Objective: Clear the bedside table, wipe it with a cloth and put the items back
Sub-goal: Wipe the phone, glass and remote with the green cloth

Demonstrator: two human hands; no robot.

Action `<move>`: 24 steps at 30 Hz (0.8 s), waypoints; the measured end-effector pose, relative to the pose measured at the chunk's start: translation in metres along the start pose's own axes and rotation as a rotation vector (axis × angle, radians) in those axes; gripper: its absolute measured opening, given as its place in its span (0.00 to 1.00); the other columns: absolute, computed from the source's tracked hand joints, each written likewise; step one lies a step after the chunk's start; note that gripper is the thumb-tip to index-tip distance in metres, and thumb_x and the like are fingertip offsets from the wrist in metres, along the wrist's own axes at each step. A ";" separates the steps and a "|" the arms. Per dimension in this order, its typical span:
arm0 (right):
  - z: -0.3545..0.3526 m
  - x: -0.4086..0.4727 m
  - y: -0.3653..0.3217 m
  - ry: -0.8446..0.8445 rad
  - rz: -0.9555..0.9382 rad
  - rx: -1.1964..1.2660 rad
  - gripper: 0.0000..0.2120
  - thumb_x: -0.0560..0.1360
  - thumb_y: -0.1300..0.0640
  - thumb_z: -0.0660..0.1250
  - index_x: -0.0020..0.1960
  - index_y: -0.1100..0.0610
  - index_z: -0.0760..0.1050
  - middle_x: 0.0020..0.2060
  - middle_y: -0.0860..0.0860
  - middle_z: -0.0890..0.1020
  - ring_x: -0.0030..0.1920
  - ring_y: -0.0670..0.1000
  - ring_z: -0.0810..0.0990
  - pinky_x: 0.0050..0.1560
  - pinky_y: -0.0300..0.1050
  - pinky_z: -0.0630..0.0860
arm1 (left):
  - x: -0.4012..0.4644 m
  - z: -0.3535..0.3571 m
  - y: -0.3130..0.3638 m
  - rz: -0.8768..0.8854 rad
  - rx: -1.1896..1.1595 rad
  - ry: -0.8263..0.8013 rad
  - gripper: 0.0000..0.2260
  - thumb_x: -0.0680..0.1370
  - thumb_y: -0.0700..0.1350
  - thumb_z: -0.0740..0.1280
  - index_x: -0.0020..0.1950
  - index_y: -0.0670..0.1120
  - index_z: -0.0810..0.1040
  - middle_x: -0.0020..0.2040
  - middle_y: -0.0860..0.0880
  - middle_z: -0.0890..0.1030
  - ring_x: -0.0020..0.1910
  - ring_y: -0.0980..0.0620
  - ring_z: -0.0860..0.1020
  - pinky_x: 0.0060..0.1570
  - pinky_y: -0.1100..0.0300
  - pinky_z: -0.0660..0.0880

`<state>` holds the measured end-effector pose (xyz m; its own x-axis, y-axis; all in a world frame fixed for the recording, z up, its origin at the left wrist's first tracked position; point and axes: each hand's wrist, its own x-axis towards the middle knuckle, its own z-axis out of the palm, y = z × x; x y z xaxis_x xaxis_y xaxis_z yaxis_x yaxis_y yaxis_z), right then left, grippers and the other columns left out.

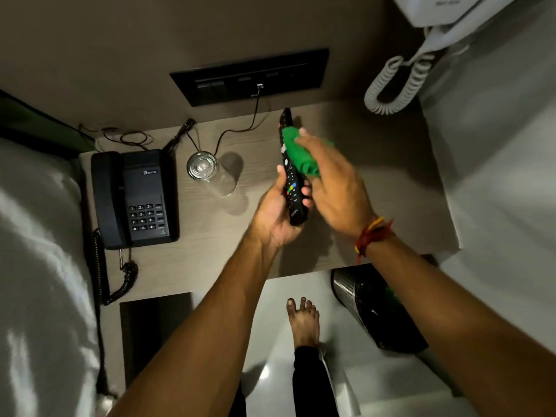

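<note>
A black remote control (291, 188) is held above the wooden bedside table (376, 176), gripped at its lower end by my left hand (278, 213). My right hand (334, 182) presses a green cloth (299, 153) against the remote's upper half. A black desk telephone (134, 198) sits on the table's left side, its coiled cord hanging over the front edge. An empty clear glass (206, 171) stands upright in the middle, left of the remote.
A black switch panel (249, 76) on the wall has a thin cable running down to the table. White bedding (39, 251) lies at the left. A metal mesh bin (370, 305) stands on the floor under the table's right side. A white wall phone (433, 13) hangs top right.
</note>
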<state>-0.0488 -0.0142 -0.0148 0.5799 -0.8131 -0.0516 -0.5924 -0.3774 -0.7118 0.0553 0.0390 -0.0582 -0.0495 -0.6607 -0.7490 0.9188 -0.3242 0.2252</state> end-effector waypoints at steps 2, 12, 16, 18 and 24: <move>0.002 -0.022 0.001 -0.050 -0.092 -0.110 0.33 0.71 0.71 0.56 0.75 0.57 0.70 0.77 0.52 0.69 0.77 0.54 0.67 0.78 0.50 0.65 | 0.006 -0.002 0.004 0.027 0.005 0.049 0.22 0.86 0.58 0.55 0.58 0.42 0.80 0.39 0.45 0.85 0.31 0.53 0.83 0.26 0.64 0.78; -0.010 -0.069 0.028 -0.028 0.127 0.078 0.26 0.78 0.69 0.61 0.74 0.52 0.70 0.72 0.51 0.75 0.71 0.50 0.73 0.71 0.40 0.70 | 0.037 -0.011 -0.009 0.415 0.557 0.525 0.16 0.84 0.54 0.62 0.43 0.46 0.80 0.44 0.42 0.85 0.43 0.41 0.85 0.50 0.45 0.84; -0.009 -0.078 0.028 0.283 0.527 0.555 0.14 0.82 0.62 0.64 0.67 0.54 0.75 0.59 0.52 0.82 0.58 0.51 0.82 0.56 0.36 0.79 | 0.053 -0.013 -0.007 0.450 0.834 0.709 0.15 0.82 0.56 0.65 0.42 0.48 0.76 0.51 0.39 0.85 0.53 0.37 0.84 0.56 0.42 0.81; -0.011 -0.083 0.030 0.459 0.690 0.841 0.12 0.82 0.64 0.64 0.64 0.56 0.75 0.54 0.53 0.83 0.51 0.50 0.83 0.55 0.46 0.82 | 0.054 -0.009 -0.007 0.452 0.993 0.737 0.15 0.83 0.55 0.63 0.51 0.43 0.80 0.54 0.39 0.84 0.56 0.38 0.82 0.59 0.45 0.80; -0.027 -0.107 0.037 0.792 0.887 1.115 0.16 0.82 0.64 0.63 0.69 0.63 0.71 0.63 0.62 0.81 0.60 0.62 0.83 0.63 0.62 0.80 | 0.055 -0.012 -0.002 0.274 1.362 0.731 0.20 0.83 0.58 0.63 0.60 0.41 0.77 0.61 0.38 0.82 0.58 0.35 0.81 0.57 0.41 0.81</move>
<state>-0.1477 0.0467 -0.0162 -0.3278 -0.7328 -0.5963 0.3147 0.5104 -0.8003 0.0557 0.0120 -0.1073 0.6171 -0.4720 -0.6296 -0.1833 -0.8643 0.4683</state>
